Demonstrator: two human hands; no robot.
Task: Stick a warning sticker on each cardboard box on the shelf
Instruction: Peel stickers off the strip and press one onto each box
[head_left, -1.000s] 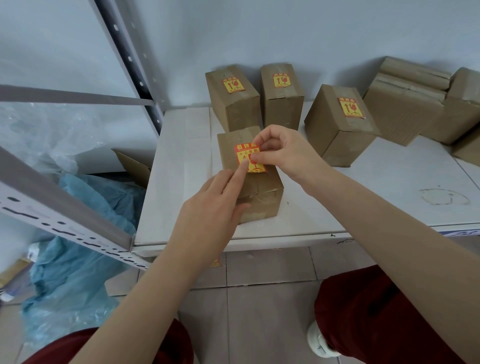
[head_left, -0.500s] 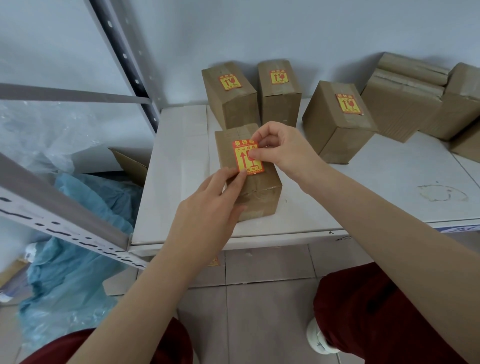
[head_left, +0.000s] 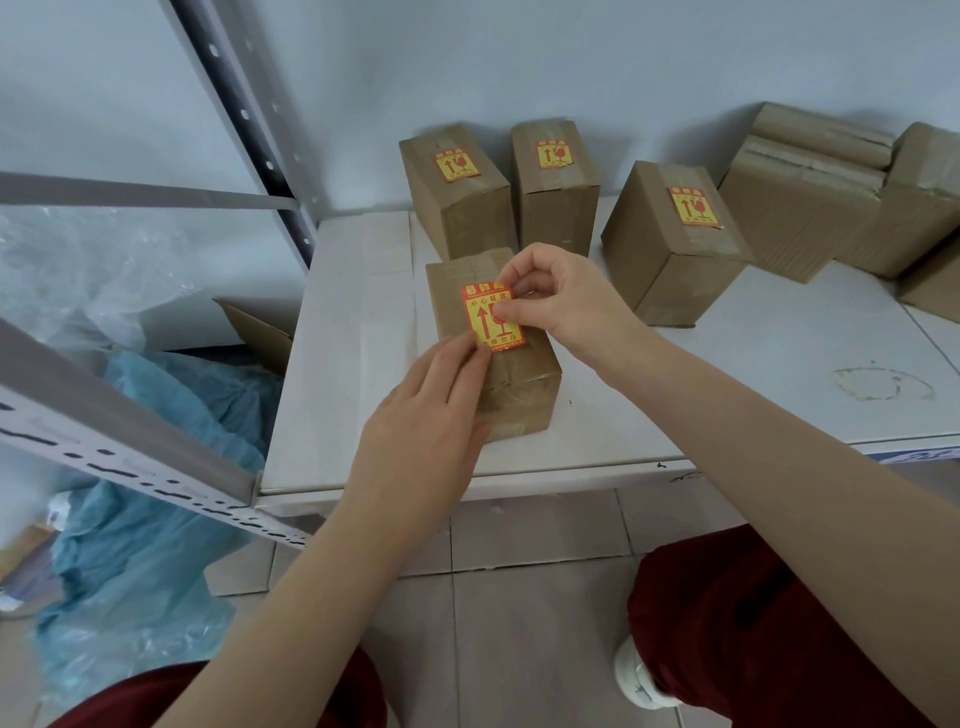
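A small cardboard box (head_left: 519, 384) stands near the front of the white shelf (head_left: 353, 332). A red and yellow warning sticker (head_left: 485, 322) lies on its top face. My right hand (head_left: 566, 301) has its fingers curled, with the thumb pressing the sticker's right side. My left hand (head_left: 431, 410) reaches up from below, fingertips touching the sticker's lower edge and the box top. Behind stand three boxes bearing stickers: the left one (head_left: 457, 208), the middle one (head_left: 556, 197) and the right one (head_left: 670, 260).
Plain boxes without visible stickers (head_left: 810, 208) lie stacked at the back right against the wall. A grey metal shelf upright (head_left: 244, 119) and a crossbeam (head_left: 119, 447) frame the left. Blue plastic sheeting (head_left: 145, 519) and an open carton (head_left: 254, 332) lie on the floor to the left.
The sticker has gone from lifted and tilted to lying flat on the box top. My left fingertips slid down from its middle to its lower edge; my right thumb stays on it.
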